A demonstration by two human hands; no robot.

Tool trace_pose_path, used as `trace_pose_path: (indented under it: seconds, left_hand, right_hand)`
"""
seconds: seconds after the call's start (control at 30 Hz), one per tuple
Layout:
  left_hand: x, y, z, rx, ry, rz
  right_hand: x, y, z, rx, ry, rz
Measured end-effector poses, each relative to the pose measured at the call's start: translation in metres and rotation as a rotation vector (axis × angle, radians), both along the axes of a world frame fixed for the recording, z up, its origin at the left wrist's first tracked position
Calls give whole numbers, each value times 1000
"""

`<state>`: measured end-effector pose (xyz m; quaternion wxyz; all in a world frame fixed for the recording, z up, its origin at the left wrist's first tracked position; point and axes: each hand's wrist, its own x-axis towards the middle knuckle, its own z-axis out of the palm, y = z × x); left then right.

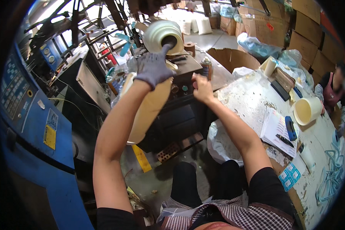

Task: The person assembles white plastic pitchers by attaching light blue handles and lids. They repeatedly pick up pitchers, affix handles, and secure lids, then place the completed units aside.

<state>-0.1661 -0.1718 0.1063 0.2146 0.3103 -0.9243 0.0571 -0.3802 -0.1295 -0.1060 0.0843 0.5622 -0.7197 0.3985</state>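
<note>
My left hand (155, 69), in a grey knitted glove, is stretched forward to a translucent white plastic container (156, 33). At least one gloved finger reaches into its round dark mouth; whether the hand grips the container is unclear. Below that hand stands a long cream plastic bin or chute (151, 110), its pale rim facing me. My right hand (202, 89) is bare, raised with curled fingers in front of a spray can (206, 67); blur hides whether it holds something small. A dark metal cabinet (187, 74) with a green button stands between the hands.
A blue machine with a control panel (20, 92) rises at left. On the worn white table (247, 95) at right are papers (276, 129), a cream plastic tub (307, 110) and blue cord (330, 172). A white bag (221, 143) stands beside my legs. Another person (332, 89) is at far right.
</note>
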Motion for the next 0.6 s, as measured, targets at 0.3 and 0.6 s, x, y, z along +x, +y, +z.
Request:
trace_pose_path:
  seconds: [0.3,0.6]
  left_hand:
    - [-46,-57,-29,-242,40,-110]
    - [8,-33,-24,198,369,-340]
  right_hand:
    - [9,15,-31,402,-42,74]
    - [66,387,-48,-313,-10,-239]
